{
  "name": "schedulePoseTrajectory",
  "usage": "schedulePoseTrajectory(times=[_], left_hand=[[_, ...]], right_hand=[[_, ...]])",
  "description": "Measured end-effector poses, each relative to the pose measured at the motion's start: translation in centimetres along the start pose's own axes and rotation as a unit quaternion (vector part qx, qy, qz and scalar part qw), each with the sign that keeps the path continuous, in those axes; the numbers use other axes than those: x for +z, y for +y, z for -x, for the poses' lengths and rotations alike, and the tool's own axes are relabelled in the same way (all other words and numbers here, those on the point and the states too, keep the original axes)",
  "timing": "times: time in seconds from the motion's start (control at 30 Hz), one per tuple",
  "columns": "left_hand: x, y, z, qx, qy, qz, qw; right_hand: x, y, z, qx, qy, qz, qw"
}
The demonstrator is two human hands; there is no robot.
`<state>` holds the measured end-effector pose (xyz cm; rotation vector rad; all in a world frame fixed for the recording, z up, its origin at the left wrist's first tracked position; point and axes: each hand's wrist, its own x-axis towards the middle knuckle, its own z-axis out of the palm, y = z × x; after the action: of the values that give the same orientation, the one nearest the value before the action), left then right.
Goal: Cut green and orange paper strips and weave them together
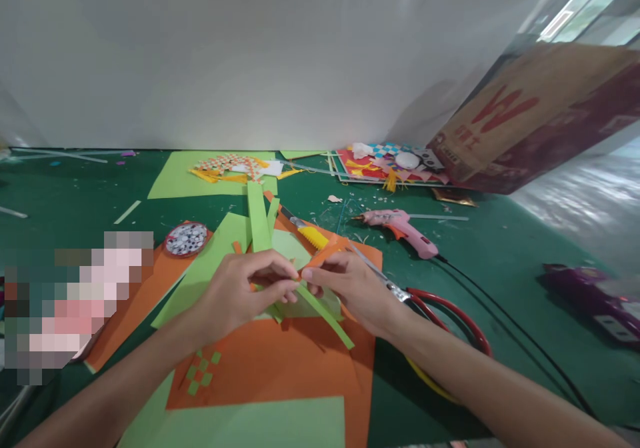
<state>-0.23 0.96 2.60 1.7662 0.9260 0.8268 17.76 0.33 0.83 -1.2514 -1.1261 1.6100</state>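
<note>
My left hand [253,285] and my right hand [353,285] meet in the middle, fingertips pinched together on narrow paper strips. A green paper strip [327,316] hangs from the pinch toward the lower right. An orange paper strip [326,253] rises from my right fingers. Exactly how the strips cross is hidden by the fingers. Beneath both hands lie orange paper [280,368] and light green paper [250,425]. A small green-and-orange woven checker piece [203,372] rests on the orange sheet. Beyond my hands lies a yellow utility knife [313,236].
Red-handled scissors [445,308] lie beside my right forearm. Further right are a pink glue gun [403,228] with its cord and a purple object [595,298]. A round box of googly eyes [186,239] sits at left. A paper bag [540,115] leans at back right, near paper crafts [390,161].
</note>
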Motion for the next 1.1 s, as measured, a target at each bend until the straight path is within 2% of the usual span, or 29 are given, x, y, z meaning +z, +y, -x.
schedulePoseTrajectory(times=[0.23, 0.37, 0.47, 0.63, 0.83, 1.1], left_hand=[[-0.1, 0.0, -0.1, -0.007, 0.009, -0.003, 1.000], [0.2, 0.3, -0.3, -0.067, 0.063, 0.043, 0.995], [0.5, 0.4, -0.3, -0.106, 0.064, 0.062, 0.990], [1.0, 0.2, -0.1, -0.116, 0.043, 0.031, 0.992], [1.4, 0.1, 0.0, -0.108, 0.076, 0.014, 0.991], [1.2, 0.2, 0.0, -0.112, 0.102, 0.017, 0.988]], right_hand=[[-0.1, 0.5, -0.2, -0.027, 0.003, -0.047, 0.999], [0.1, 0.7, -0.1, -0.047, 0.001, -0.058, 0.997], [0.3, 0.7, 0.0, -0.058, 0.010, -0.046, 0.997], [0.5, 0.6, 0.2, -0.064, 0.003, -0.056, 0.996], [0.5, 0.4, 0.3, -0.059, 0.032, -0.052, 0.996], [0.5, 0.4, 0.1, -0.068, 0.031, -0.066, 0.995]])
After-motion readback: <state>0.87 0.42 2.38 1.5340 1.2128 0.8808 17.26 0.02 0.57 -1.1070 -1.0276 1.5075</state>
